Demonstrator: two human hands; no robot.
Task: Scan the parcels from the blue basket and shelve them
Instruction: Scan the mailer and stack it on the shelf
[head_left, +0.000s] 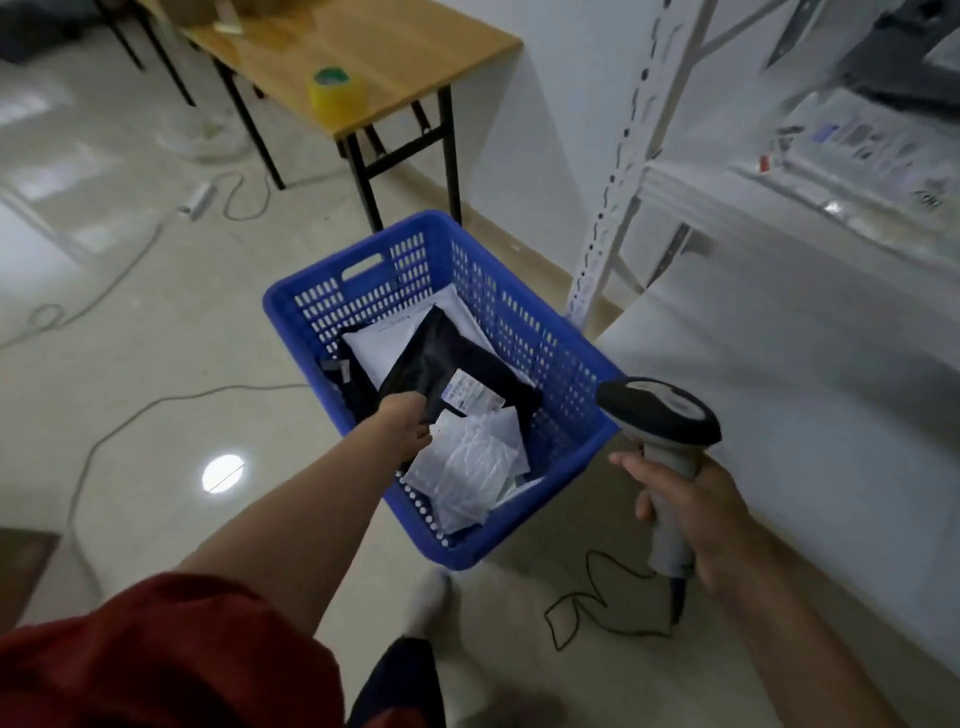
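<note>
A person's left hand (402, 428) reaches down into the blue basket (291, 306) on the floor, fingers curled over the near corner of a black poly mailer (441, 358) that lies tilted on top of the other parcels. A crumpled white bubble mailer (467, 467) sits just to the right of that hand and a flat white envelope (379, 345) lies beyond it, under the black bag. The right hand (696, 525) is wrapped around the grip of a corded barcode scanner (660, 410), held upright outside the basket with its head aimed away from the body; the white shelf (779, 338) runs just to the right of that hand. The step in hand looks to be lifting the black mailer for scanning. It would go best with the bag raised clear of the basket wall and turned so its shipping label (470, 395), just beyond the gripping fingers, faces the scanner flat and uncreased. The slick film may sag or slip from a corner hold, so a firmer grip helps. The label carries a barcode and printed lines, but the text is too small and blurred to read. No brand name can be made out on the scanner, the basket or the other parcels.
</note>
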